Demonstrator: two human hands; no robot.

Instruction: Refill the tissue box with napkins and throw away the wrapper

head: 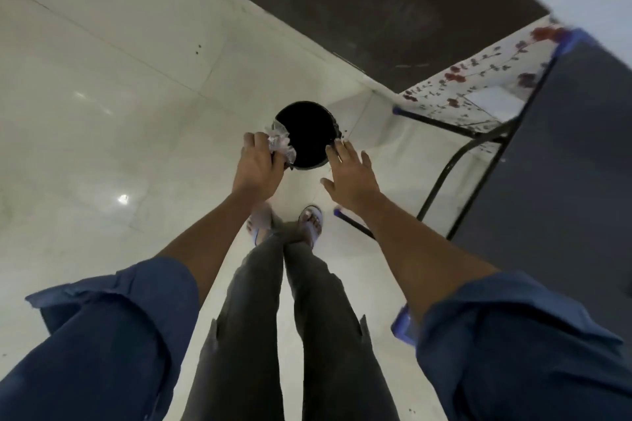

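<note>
At frame centre, my left hand (256,166) clutches the crinkled, glossy wrapper (282,145) at the left rim of the round black bin (328,133). My right hand (352,178) hovers beside it, fingers spread, empty, above smooth white tile (102,79).

You stand on glossy, smooth floor tiles (102,85); the crinkled wrapper (282,143) looks like shiny plastic, and the table's legs (441,178) like matt black metal.
</note>
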